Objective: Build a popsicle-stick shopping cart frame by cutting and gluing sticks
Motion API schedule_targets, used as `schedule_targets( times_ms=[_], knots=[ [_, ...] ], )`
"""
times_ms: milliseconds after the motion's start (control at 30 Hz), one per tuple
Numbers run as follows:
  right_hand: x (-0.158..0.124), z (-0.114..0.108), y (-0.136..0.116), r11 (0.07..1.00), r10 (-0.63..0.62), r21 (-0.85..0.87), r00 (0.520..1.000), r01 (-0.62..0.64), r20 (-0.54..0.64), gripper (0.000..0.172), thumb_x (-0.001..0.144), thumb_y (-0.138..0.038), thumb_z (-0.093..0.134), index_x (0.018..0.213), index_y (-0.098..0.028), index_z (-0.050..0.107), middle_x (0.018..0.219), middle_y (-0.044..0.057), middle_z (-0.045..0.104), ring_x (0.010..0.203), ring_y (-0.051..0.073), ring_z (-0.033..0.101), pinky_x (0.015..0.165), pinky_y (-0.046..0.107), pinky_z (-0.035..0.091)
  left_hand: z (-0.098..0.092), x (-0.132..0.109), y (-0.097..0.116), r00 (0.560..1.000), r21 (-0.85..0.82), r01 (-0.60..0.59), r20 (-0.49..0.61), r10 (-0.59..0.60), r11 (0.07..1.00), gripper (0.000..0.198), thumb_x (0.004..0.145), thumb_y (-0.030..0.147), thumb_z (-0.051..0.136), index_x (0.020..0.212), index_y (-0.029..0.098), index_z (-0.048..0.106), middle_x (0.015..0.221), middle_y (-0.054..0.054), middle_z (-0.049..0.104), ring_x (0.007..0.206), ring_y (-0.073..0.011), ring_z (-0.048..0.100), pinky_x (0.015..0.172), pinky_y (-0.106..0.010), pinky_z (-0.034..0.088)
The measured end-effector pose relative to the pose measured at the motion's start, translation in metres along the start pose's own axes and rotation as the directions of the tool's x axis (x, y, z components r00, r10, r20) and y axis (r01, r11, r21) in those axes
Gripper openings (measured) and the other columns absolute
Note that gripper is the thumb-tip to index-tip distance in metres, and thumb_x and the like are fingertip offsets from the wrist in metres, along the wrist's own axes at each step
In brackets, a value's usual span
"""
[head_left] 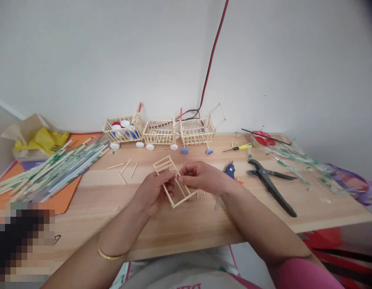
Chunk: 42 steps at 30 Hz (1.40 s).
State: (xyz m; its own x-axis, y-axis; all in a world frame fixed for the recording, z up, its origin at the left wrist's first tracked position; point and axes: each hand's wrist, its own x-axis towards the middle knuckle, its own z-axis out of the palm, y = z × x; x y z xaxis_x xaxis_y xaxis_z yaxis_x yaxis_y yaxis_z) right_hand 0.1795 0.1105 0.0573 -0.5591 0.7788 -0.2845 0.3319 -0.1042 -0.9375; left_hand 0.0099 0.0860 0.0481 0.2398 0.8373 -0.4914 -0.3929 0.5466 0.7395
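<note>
Between my two hands, tilted above the wooden table, is a small rectangular frame (173, 203) made of thin wooden sticks. Crossbars run over its far end. My left hand (154, 192) grips its left side, thumb on top and fingers curled beneath. My right hand (201, 176) pinches at the frame's right side near the middle; whether a separate stick is in that pinch I cannot tell. A blue glue gun (229, 170) lies just beyond my right wrist, partly hidden by it. Several loose cut sticks (126, 166) lie left of the frame.
Along the wall stand three stick carts: one holding bottle caps (122, 130), a middle one (160, 132), and one with blue wheels (198, 132). Black-handled pliers (271, 186) and a yellow-handled screwdriver-like tool (237, 148) lie right. Packaged sticks (53, 170) cover the left. The table's front edge (186, 251) is near me.
</note>
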Motion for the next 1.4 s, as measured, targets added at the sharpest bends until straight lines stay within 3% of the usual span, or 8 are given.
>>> schedule_targets(
  times_ms=[233, 433, 700, 800, 900, 1000, 1133, 1400],
  knots=[
    [0.000, -0.003, 0.002, 1.000, 0.016, 0.018, 0.999, -0.016, -0.028, 0.031, 0.076, -0.048, 0.061, 0.075, -0.017, 0.057, 0.061, -0.004, 0.046, 0.053, 0.007, 0.036, 0.049, 0.021, 0.028, -0.017, 0.001, 0.001, 0.998, 0.052, 0.067, 0.012, -0.067, 0.996, 0.038, 0.066, 0.049, 0.070, 0.070, 0.013, 0.059, 0.062, 0.000, 0.057, 0.048, -0.0087, 0.050, 0.044, -0.021, 0.036],
    [0.002, -0.005, 0.007, 0.999, 0.018, 0.029, 1.000, -0.018, -0.019, 0.031, 0.077, -0.048, 0.060, 0.076, -0.017, 0.057, 0.061, -0.005, 0.046, 0.052, 0.007, 0.036, 0.049, 0.022, 0.028, -0.031, -0.002, 0.007, 0.995, 0.114, 0.090, 0.025, -0.094, 0.989, 0.030, 0.068, 0.042, 0.072, 0.071, 0.014, 0.060, 0.059, 0.001, 0.055, 0.048, -0.0082, 0.051, 0.042, -0.019, 0.035],
    [-0.003, -0.006, 0.003, 0.988, 0.018, -0.154, 0.998, -0.026, -0.053, 0.041, 0.081, -0.056, 0.050, 0.071, -0.017, 0.055, 0.058, -0.003, 0.047, 0.051, 0.008, 0.038, 0.049, 0.023, 0.031, -0.035, -0.003, 0.014, 0.995, 0.151, 0.079, 0.050, -0.087, 0.985, 0.023, 0.070, 0.034, 0.069, 0.072, 0.012, 0.061, 0.062, 0.000, 0.056, 0.048, -0.0074, 0.050, 0.040, -0.017, 0.034],
    [-0.007, -0.006, -0.004, 0.962, -0.074, -0.273, 0.970, 0.008, -0.231, 0.037, 0.081, -0.053, 0.052, 0.073, -0.017, 0.056, 0.063, -0.001, 0.052, 0.056, 0.010, 0.044, 0.051, 0.024, 0.034, -0.036, -0.004, 0.015, 0.995, 0.165, 0.071, 0.058, -0.082, 0.984, 0.023, 0.069, 0.032, 0.070, 0.071, 0.011, 0.062, 0.063, -0.001, 0.057, 0.048, -0.0074, 0.051, 0.040, -0.017, 0.034],
    [-0.011, -0.003, -0.014, 0.876, -0.323, -0.467, 0.869, 0.125, -0.374, 0.022, 0.082, -0.040, 0.057, 0.078, -0.018, 0.058, 0.069, 0.001, 0.055, 0.063, 0.012, 0.049, 0.057, 0.025, 0.037, -0.035, -0.004, 0.015, 0.996, 0.165, 0.069, 0.052, -0.079, 0.984, 0.021, 0.068, 0.030, 0.070, 0.070, 0.011, 0.062, 0.065, -0.002, 0.058, 0.048, -0.0077, 0.052, 0.040, -0.018, 0.035],
    [-0.011, 0.003, -0.023, 0.694, -0.551, -0.657, 0.805, 0.296, -0.220, 0.006, 0.081, -0.022, 0.058, 0.083, -0.018, 0.062, 0.082, 0.004, 0.057, 0.075, 0.014, 0.052, 0.068, 0.027, 0.041, -0.036, -0.005, 0.015, 0.995, 0.162, 0.074, 0.052, -0.083, 0.984, 0.019, 0.068, 0.028, 0.070, 0.070, 0.011, 0.062, 0.065, -0.002, 0.059, 0.049, -0.0079, 0.052, 0.040, -0.018, 0.036],
    [-0.004, 0.011, -0.028, 0.511, -0.584, -0.779, 0.812, 0.363, -0.004, 0.011, 0.081, -0.014, 0.057, 0.088, -0.016, 0.065, 0.088, 0.006, 0.057, 0.083, 0.017, 0.052, 0.074, 0.029, 0.040, -0.037, -0.005, 0.015, 0.995, 0.165, 0.065, 0.060, -0.076, 0.984, 0.018, 0.069, 0.027, 0.068, 0.072, 0.010, 0.062, 0.066, -0.001, 0.058, 0.049, -0.0077, 0.052, 0.041, -0.018, 0.036],
    [0.007, 0.016, -0.024, 0.452, -0.598, -0.814, 0.801, 0.364, 0.026, 0.014, 0.085, -0.014, 0.054, 0.077, -0.014, 0.066, 0.079, 0.006, 0.058, 0.075, 0.015, 0.052, 0.069, 0.027, 0.037, -0.034, -0.004, 0.014, 0.996, 0.173, 0.061, 0.049, -0.070, 0.983, 0.020, 0.067, 0.029, 0.069, 0.071, 0.010, 0.062, 0.064, -0.001, 0.058, 0.047, -0.0070, 0.051, 0.040, -0.018, 0.035]
  ],
)
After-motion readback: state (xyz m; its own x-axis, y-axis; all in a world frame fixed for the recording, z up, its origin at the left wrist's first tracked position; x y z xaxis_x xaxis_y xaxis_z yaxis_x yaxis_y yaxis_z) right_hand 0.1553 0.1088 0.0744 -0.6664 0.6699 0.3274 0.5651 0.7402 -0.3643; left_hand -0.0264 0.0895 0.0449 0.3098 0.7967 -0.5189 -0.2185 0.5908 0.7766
